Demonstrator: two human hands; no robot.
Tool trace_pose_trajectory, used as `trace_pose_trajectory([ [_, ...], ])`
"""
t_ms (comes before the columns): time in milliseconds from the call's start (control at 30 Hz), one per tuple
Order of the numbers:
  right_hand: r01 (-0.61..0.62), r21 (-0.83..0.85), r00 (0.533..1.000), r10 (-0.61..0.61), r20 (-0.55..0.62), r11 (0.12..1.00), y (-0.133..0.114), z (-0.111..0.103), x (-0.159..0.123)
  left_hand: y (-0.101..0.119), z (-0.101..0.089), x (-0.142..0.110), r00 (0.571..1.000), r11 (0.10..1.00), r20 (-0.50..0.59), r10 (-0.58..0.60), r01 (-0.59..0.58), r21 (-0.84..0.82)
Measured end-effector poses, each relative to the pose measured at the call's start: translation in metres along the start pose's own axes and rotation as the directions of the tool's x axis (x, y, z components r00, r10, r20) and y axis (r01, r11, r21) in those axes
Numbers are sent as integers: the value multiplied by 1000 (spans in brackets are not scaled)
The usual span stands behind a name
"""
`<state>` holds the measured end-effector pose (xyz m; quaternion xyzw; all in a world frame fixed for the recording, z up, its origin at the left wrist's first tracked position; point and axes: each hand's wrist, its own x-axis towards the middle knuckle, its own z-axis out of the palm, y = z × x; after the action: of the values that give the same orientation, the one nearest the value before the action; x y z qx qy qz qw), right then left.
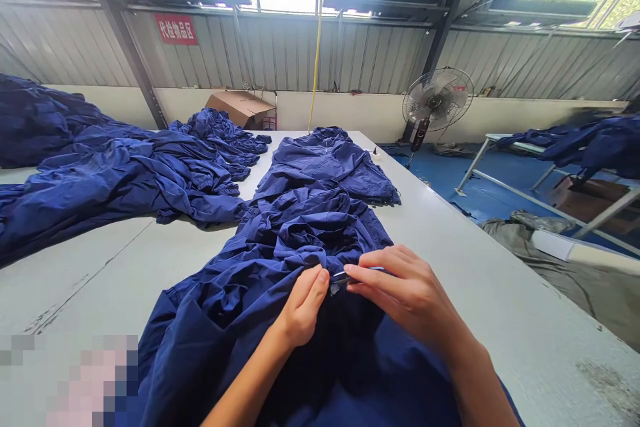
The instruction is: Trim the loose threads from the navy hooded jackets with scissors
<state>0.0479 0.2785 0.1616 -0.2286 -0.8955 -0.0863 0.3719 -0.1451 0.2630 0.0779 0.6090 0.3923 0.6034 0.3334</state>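
Observation:
A crumpled dark blue garment [280,247] lies on the pale table [115,267] right in front of me. My left hand [303,307] pinches a fold of its fabric near the middle. My right hand [405,290] is closed on a small metal tool [340,280], thread snips by the look of it, whose tip meets the cloth beside my left fingertips. Both hands rest on the garment, almost touching each other.
A flat stack of blue garments [327,163] lies further back on the table. A loose heap of blue garments [110,177] fills the left side. A standing fan [437,100], a cardboard box [240,107] and a metal rack with more blue cloth [595,143] stand beyond.

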Motion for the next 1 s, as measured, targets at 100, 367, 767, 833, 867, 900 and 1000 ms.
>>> trace_pose_trajectory([
  [100,0,-1,1000,0,-10,1000,0,1,1,2,0,1,1000,1000,-9,9,-9,-16],
  [367,4,1,1000,-4,-8,1000,0,3,1,4,0,1,1000,1000,24,-17,17,-12],
  [767,-7,1,1000,7,-9,1000,0,-1,2,4,1,1,1000,1000,-10,3,-3,-17],
  [833,-3,0,1000,3,-9,1000,-1,-1,2,4,0,1,1000,1000,0,-2,2,-13],
  [867,0,-2,1000,0,-7,1000,-1,-1,2,4,0,1,1000,1000,5,-2,2,-8],
  [900,3,-3,1000,-3,-5,1000,-2,-1,3,4,0,1,1000,1000,8,-1,1,-3],
  [1000,11,-11,1000,-11,-1,1000,-3,-1,3,0,0,0,1000,1000,13,3,-3,2],
])
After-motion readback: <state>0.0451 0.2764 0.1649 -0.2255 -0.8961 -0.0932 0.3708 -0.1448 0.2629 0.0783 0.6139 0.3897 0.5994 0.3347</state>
